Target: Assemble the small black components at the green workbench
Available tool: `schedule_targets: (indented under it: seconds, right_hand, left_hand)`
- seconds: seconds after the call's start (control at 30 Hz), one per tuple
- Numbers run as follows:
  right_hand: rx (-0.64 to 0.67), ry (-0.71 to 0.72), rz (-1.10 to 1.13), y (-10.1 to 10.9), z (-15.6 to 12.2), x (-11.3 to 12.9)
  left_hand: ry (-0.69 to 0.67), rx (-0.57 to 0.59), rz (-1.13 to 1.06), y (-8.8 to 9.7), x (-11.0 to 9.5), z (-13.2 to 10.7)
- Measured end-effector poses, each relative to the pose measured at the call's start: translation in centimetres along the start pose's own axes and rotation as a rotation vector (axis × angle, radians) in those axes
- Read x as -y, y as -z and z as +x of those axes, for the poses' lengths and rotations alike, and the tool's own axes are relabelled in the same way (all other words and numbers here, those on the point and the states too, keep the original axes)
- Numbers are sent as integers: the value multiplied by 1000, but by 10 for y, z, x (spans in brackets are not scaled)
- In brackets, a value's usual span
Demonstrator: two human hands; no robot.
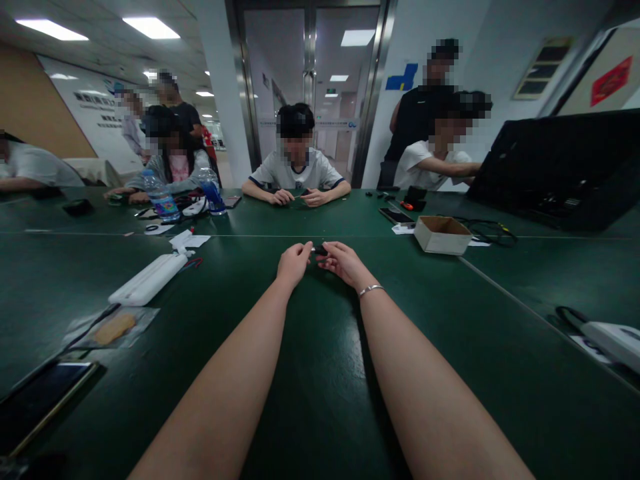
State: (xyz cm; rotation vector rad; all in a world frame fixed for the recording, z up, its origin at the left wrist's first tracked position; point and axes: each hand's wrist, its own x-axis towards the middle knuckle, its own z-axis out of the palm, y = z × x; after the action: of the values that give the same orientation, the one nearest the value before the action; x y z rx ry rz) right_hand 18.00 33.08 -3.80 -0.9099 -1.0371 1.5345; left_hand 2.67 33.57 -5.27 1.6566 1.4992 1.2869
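Both my arms stretch forward over a dark green table. My left hand and my right hand meet at the middle of the table, fingers curled around a small black object held between them. I cannot make out what the object is. A silver bracelet sits on my right wrist.
A white power strip, a plastic bag with a tan item and a phone lie at left. A small cardboard box and a black case stand at right. Several people sit across, with water bottles near them.
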Motion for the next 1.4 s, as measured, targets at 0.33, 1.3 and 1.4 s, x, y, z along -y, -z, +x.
schedule_targets:
  seconds: [0.33, 1.3, 1.4]
  right_hand:
    - [-17, 12, 26, 0, -1, 1]
    - [39, 4, 0, 1, 1, -1]
    - [27, 2, -10, 0, 1, 0]
  left_hand:
    - [-72, 71, -340, -3, -5, 2]
    - [-21, 9, -258, -7, 5, 6]
    - [30, 95, -269, -8, 5, 7]
